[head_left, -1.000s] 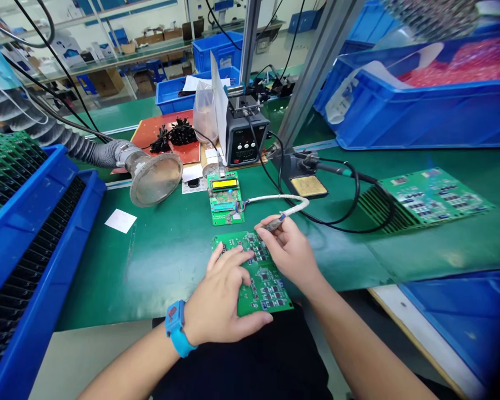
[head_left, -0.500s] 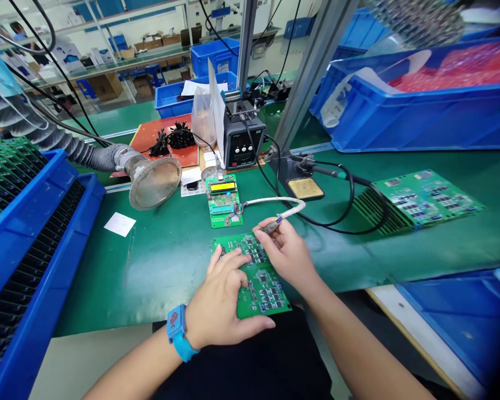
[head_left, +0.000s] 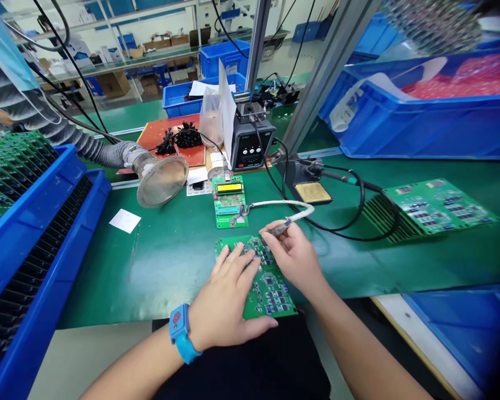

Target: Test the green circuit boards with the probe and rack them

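A green circuit board (head_left: 270,294) lies at the front edge of the bench. My left hand (head_left: 227,291), with a blue wrist strap (head_left: 181,330), rests flat on the board's left half, fingers spread, hiding part of it. Between thumb and fingers my right hand (head_left: 295,255) pinches a small grey probe connector (head_left: 277,229) just above the board's upper right corner. A white cable (head_left: 283,203) runs from the connector to a small programmer board (head_left: 230,203) with a lit yellow display. Whether the connector touches the board I cannot tell.
A soldering station (head_left: 252,144) and iron stand (head_left: 306,186) are behind. A stack of boards (head_left: 437,205) lies right, blue bins (head_left: 79,194) of boards left. A fume hose nozzle (head_left: 162,180) hangs at left. A blue crate (head_left: 425,128) is back right. Black cables loop near the stand.
My left hand's fingers have straightened and spread on the board. My right hand still holds the connector near the same corner. The whole view has shifted slightly.
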The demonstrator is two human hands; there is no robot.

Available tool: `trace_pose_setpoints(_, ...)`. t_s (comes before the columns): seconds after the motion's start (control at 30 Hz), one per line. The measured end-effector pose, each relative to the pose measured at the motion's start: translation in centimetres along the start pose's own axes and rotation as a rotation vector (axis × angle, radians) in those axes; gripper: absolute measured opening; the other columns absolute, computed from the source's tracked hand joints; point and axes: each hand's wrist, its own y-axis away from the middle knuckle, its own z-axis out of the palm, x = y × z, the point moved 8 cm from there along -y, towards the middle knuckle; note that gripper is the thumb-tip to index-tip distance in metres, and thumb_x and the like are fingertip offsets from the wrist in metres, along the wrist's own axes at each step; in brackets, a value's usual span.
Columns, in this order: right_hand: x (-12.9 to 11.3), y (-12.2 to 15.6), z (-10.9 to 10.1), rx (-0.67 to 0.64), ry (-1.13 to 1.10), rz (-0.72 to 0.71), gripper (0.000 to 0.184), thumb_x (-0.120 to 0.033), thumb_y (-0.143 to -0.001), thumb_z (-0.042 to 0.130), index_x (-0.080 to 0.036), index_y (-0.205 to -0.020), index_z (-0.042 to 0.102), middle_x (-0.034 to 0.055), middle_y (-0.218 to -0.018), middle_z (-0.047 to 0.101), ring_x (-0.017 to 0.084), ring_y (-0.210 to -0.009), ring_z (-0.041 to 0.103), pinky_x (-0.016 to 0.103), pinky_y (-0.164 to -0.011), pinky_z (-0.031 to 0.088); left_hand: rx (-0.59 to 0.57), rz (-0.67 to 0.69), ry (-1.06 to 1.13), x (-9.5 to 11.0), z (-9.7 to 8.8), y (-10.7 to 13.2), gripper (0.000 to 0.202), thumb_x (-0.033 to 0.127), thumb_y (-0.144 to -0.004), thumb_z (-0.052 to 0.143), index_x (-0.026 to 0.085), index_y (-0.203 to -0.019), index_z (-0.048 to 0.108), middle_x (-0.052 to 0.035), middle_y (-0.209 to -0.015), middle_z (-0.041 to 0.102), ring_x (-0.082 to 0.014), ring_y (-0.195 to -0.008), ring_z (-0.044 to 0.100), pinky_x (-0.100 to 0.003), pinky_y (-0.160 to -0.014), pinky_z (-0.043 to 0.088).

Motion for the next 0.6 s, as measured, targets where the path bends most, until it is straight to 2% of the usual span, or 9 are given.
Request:
trace_pose_setpoints(0.1, 0.1, -0.2, 0.1, 0.008, -0.009, 0.000, 0.018, -0.037, -0.085, 0.060, -0.021, -0.092, 0.054, 0.0039, -0.082, 0.065, 0.016, -0.074, 0.064, 0.028, -0.068, 0.054, 0.003, -0.003, -0.011, 0.0, 0.1, 0.0, 0.098, 0.048, -0.072, 0.076, 0.006, -0.143, 0.023, -0.0212, -0.146, 0.037, -0.0353, -0.142, 0.018, -0.057, -0.115, 0.018)
trace_pose_setpoints(0.27, -0.4, 0.3, -0.7, 0.039, -0.130, 0.073, 0.025, -0.039, -0.080, 0.065, -0.021, -0.092, 0.055, 0.0046, -0.084, 0.067, 0.016, -0.073, 0.065, 0.028, -0.066, 0.056, -0.008, -0.015, -0.035, 0.1, 0.1, 0.0, 0.093, 0.046, -0.073, 0.074, 0.005, -0.142, 0.027, -0.0217, -0.146, 0.037, -0.0347, -0.142, 0.021, -0.056, -0.116, 0.018)
trace_pose_setpoints(0.4, -1.3, 2.9, -2.3, 0.050, -0.139, 0.152, 0.029, -0.039, -0.080, 0.067, -0.021, -0.099, 0.055, 0.0056, -0.086, 0.069, 0.016, -0.072, 0.066, 0.027, -0.063, 0.057, 0.000, -0.024, -0.028, 0.1, -0.1, 0.0, 0.090, 0.044, -0.073, 0.073, 0.007, -0.142, 0.028, -0.0210, -0.145, 0.039, -0.0342, -0.140, 0.027, -0.056, -0.115, 0.019)
trace_pose_setpoints(0.5, -1.3, 5.0, -2.7, 0.002, -0.081, 0.179, 0.026, -0.038, -0.082, 0.066, -0.021, -0.098, 0.057, 0.0064, -0.084, 0.069, 0.017, -0.074, 0.068, 0.027, -0.063, 0.058, 0.011, -0.017, -0.012, 0.2, -0.2, 0.0, 0.090, 0.042, -0.073, 0.073, 0.009, -0.142, 0.027, -0.0205, -0.145, 0.040, -0.0339, -0.139, 0.029, -0.056, -0.115, 0.019)
trace_pose_setpoints(0.6, -0.7, 6.0, -2.7, 0.007, -0.039, 0.175, 0.024, -0.038, -0.083, 0.065, -0.021, -0.097, 0.056, 0.0067, -0.085, 0.069, 0.019, -0.078, 0.069, 0.028, -0.066, 0.059, 0.014, -0.016, -0.010, 0.2, -0.1, -0.1, 0.089, 0.042, -0.072, 0.073, 0.007, -0.141, 0.028, -0.0208, -0.144, 0.040, -0.0340, -0.139, 0.029, -0.056, -0.115, 0.019)
